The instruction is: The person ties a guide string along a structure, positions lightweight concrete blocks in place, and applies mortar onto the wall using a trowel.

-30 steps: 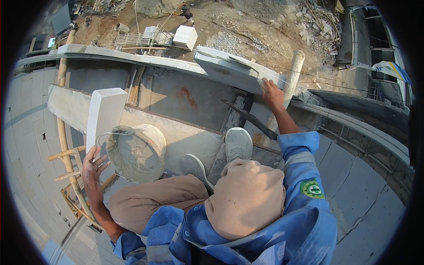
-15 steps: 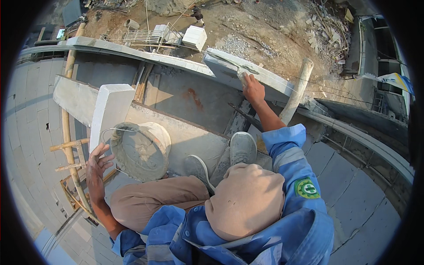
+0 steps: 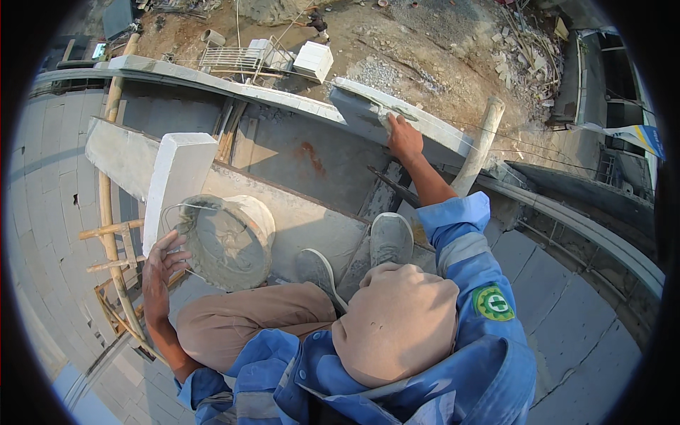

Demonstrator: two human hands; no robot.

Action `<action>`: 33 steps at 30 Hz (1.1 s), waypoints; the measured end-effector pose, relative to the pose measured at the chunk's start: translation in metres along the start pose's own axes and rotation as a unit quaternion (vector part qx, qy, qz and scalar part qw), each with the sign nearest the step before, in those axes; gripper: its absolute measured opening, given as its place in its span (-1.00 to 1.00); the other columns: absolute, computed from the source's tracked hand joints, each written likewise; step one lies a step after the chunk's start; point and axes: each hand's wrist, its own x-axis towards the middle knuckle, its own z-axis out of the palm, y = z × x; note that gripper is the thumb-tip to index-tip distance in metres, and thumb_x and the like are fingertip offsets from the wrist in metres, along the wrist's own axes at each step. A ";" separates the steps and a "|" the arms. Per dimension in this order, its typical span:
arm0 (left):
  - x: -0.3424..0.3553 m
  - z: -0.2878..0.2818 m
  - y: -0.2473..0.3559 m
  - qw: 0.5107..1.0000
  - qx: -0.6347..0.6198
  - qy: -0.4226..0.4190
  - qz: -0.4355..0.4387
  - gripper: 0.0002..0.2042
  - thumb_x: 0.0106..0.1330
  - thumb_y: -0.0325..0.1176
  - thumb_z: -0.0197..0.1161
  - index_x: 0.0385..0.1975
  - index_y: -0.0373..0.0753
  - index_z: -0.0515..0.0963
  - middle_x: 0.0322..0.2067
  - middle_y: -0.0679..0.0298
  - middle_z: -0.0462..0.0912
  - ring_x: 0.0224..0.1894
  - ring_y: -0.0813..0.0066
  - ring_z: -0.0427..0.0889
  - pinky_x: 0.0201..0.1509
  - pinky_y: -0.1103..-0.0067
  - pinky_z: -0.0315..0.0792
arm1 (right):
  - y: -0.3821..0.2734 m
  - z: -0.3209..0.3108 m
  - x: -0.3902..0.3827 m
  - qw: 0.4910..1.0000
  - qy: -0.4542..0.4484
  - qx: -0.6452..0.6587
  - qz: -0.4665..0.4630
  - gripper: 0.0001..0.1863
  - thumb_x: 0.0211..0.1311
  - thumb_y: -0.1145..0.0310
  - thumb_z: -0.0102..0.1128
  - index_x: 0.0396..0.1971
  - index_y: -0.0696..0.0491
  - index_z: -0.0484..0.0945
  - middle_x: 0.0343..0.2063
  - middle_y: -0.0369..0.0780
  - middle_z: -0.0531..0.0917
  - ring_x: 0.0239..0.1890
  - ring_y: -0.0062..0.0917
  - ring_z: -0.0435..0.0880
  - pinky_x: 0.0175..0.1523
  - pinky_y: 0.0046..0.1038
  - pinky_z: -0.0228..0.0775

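My right hand (image 3: 405,138) reaches forward, its fingers closed round the mortar-smeared handle of a trowel (image 3: 384,113). The trowel is at the top edge of a pale lightweight block (image 3: 438,129), where grey wet mortar lies; the blade is hard to make out. My left hand (image 3: 163,263) has its fingers apart and holds nothing, beside the rim of a bucket (image 3: 261,216). Wet grey mortar (image 3: 225,241) is inside the bucket, and its thin wire handle stands near my fingertips. Behind the bucket a white block (image 3: 178,170) stands on end.
My shoes (image 3: 391,239) are on a narrow ledge beside the bucket. A wooden post (image 3: 482,145) rises to the right of the block, and a string runs near it. Low walls (image 3: 283,103) edge the drop beyond, with rubble and a person (image 3: 316,23) far below. Bamboo poles (image 3: 106,198) stand left.
My right hand and the trowel have shifted slightly left along the block's top edge. My left hand has moved slightly, its fingers curling a little more, still beside the bucket.
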 end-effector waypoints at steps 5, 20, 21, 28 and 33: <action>0.008 0.005 -0.007 1.000 -0.010 -0.013 0.019 -0.22 0.45 0.31 -0.30 0.29 -0.33 0.32 0.10 0.05 0.52 0.00 0.34 0.58 0.09 0.46 0.45 | 0.032 -0.004 -0.027 0.999 -0.001 -0.008 0.040 -0.46 0.12 0.34 0.24 0.17 -0.09 0.41 -0.09 -0.20 0.55 -0.09 -0.25 0.66 -0.14 -0.22 0.57; 0.007 0.001 -0.008 0.999 -0.016 -0.036 0.001 -0.17 0.42 0.35 -0.30 0.30 -0.37 0.30 0.09 0.04 0.53 -0.01 0.34 0.57 0.11 0.44 0.41 | 0.102 -0.018 -0.101 0.994 0.077 -0.016 0.081 -0.41 0.01 0.33 0.33 0.13 -0.10 0.42 -0.11 -0.24 0.56 -0.12 -0.31 0.65 -0.16 -0.23 0.57; 0.009 0.002 -0.008 0.999 -0.017 -0.036 0.001 -0.17 0.42 0.35 -0.30 0.30 -0.37 0.30 0.09 0.04 0.53 -0.01 0.34 0.57 0.11 0.44 0.41 | 0.104 -0.018 -0.100 0.994 0.077 -0.017 0.081 -0.41 0.01 0.33 0.33 0.13 -0.10 0.42 -0.11 -0.24 0.56 -0.12 -0.31 0.65 -0.16 -0.23 0.57; 0.007 0.004 -0.004 0.999 -0.024 -0.039 0.001 -0.19 0.45 0.32 -0.31 0.28 -0.39 0.32 0.07 0.04 0.54 -0.02 0.35 0.58 0.09 0.46 0.42 | 0.097 -0.013 -0.091 0.995 0.069 -0.015 0.067 -0.42 0.02 0.33 0.32 0.12 -0.11 0.40 -0.12 -0.24 0.56 -0.11 -0.32 0.65 -0.15 -0.22 0.57; 0.003 0.004 -0.004 0.999 -0.019 -0.029 -0.005 -0.22 0.48 0.28 -0.34 0.27 -0.39 0.33 0.04 0.05 0.56 -0.03 0.38 0.58 0.09 0.48 0.42 | 0.070 -0.014 -0.066 0.996 0.044 0.028 0.073 -0.41 0.05 0.33 0.32 0.14 -0.07 0.38 -0.07 -0.21 0.56 -0.04 -0.24 0.63 -0.08 -0.18 0.53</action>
